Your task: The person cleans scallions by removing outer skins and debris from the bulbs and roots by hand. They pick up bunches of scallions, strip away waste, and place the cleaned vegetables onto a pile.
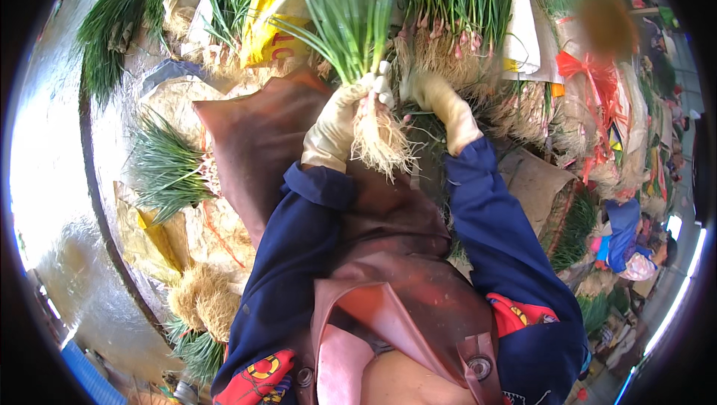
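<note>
My left hand [337, 123], in a pale glove, is closed round a bunch of spring onions [373, 95] in front of me. The green leaves point away, and the tangled straw-coloured roots hang toward me. To the right, my right hand [441, 99], gloved as well, is at the near side of a larger spring onion heap [455, 9]. Its fingers are blurred and turned away, so whether they grip anything is unclear. A brown apron [388, 241] covers my lap beneath both hands.
A tied bundle of spring onions [173, 166] lies at my left on sacking, with a root clump [205, 300] nearer me. Red plastic ties [590, 84] hang at the right. Along the far left runs a shiny wet floor [52, 144]. A person in blue [624, 237] is at far right.
</note>
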Available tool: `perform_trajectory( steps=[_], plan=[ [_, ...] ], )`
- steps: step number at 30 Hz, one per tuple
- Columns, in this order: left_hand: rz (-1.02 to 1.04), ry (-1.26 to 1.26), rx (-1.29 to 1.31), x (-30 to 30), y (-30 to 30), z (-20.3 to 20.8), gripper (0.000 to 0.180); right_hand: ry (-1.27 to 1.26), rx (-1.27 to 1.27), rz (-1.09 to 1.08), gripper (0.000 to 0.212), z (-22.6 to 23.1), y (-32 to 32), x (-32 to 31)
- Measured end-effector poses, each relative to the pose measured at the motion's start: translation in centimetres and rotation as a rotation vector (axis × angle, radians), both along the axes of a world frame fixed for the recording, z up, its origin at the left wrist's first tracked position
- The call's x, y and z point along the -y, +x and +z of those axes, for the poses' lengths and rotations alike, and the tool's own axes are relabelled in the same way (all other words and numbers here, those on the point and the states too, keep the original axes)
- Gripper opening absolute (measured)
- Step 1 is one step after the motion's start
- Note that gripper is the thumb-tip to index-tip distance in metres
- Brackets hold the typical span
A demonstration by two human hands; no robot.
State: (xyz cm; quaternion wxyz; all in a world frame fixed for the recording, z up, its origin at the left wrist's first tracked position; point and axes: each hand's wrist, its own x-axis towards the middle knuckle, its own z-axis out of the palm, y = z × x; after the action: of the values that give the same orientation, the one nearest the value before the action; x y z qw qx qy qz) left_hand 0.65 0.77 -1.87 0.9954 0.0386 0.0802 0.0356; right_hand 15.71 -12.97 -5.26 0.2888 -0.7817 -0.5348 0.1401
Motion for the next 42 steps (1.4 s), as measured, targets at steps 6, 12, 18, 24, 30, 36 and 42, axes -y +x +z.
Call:
perform_trajectory(
  steps=[6,12,18,24,30,36,42],
  plan=[
    [0.031,-0.071,0.080,-0.6,0.1,-0.9,0.036,-0.438,-0.645,-0.441,0.042,4.7,-0.7,2.1],
    [-0.004,0.045,-0.140,-1.0,0.0,-1.2,0.034,-0.114,-0.890,-0.330,0.064,7.3,0.3,-6.8],
    [-0.061,-0.129,-0.155,-0.7,-0.2,-0.2,0.036,0.038,-0.904,-0.188,0.017,5.3,2.4,-6.1],
    [-0.090,-0.136,0.048,-0.3,-0.3,-0.1,0.041,0.000,-0.758,-0.304,0.019,5.1,1.6,0.1],
    [0.242,0.005,-0.118,-1.7,-1.6,2.2,0.044,-1.224,-0.109,0.000,0.030,7.0,2.6,0.4],
    [0.091,0.031,0.021,-1.6,0.7,-0.7,0.035,-0.821,0.184,-0.349,0.047,6.3,6.0,-9.2],
    [0.084,0.341,-0.335,-2.6,0.8,-2.5,0.024,-0.652,0.121,-0.298,0.030,8.4,1.6,-6.7]
  ],
)
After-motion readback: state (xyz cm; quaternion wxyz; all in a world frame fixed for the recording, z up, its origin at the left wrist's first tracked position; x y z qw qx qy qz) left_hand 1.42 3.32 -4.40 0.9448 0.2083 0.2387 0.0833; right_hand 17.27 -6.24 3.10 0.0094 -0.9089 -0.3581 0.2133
